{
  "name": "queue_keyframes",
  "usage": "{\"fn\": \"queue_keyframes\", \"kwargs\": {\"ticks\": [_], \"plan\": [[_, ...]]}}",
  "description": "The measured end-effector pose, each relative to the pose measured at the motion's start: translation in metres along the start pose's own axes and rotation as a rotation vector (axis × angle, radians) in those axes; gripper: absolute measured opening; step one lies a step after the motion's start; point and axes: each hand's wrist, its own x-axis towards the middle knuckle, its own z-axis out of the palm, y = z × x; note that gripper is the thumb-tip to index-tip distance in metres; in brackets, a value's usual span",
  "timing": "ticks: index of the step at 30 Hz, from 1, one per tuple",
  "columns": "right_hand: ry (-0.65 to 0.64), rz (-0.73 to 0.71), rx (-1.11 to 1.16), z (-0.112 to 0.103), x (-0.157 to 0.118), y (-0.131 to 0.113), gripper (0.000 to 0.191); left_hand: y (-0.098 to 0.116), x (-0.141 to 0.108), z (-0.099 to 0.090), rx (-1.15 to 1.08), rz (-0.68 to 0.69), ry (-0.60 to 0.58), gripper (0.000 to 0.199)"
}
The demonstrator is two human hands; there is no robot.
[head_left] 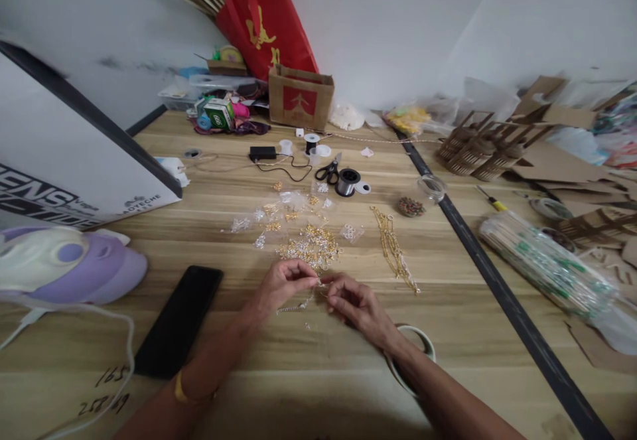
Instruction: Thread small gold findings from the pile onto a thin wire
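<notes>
a silver chain (301, 305), trailing toward eight o'clock, is pinched by the closed fingertips of the left hand (284, 282), while whether the curled right hand (359, 305) grips it cannot be told; no finished join is made out, and loose metal pieces (312, 244) at twelve o'clock are left unheld.

Large bag (273, 48) was red with gold characters (259, 28). Paper bag (324, 101) was brown, bore red square (299, 104). Phone (179, 320) was black. Tabletop (279, 393) was pale brown, wood-grained. Chains (391, 243) were gold.

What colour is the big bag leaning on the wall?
The big bag is red with gold writing, seen in the head view.
</notes>
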Motion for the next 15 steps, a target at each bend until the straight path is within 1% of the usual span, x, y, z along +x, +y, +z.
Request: {"fn": "queue_keyframes", "kwargs": {"ticks": [2,8,12,15], "plan": [[-0.018,-0.007,0.026,0.0005,-0.0006,0.0007,0.027,-0.0017,-0.0015,0.005,0.015,0.012,-0.037,0.012],[-0.046,-0.034,0.017,0.0007,-0.0016,0.0085,0.023,-0.0065,-0.0051,0.0122,0.065,0.051,-0.076,0.014],[-0.022,-0.014,0.01,-0.0005,-0.001,0.0067,0.027,-0.0078,-0.0054,0.0109,0.097,0.051,-0.083,0.015],[0.012,0.039,0.036,-0.0016,-0.0006,0.0031,0.031,-0.009,-0.0034,0.0067,0.138,0.051,-0.078,0.015]]}}
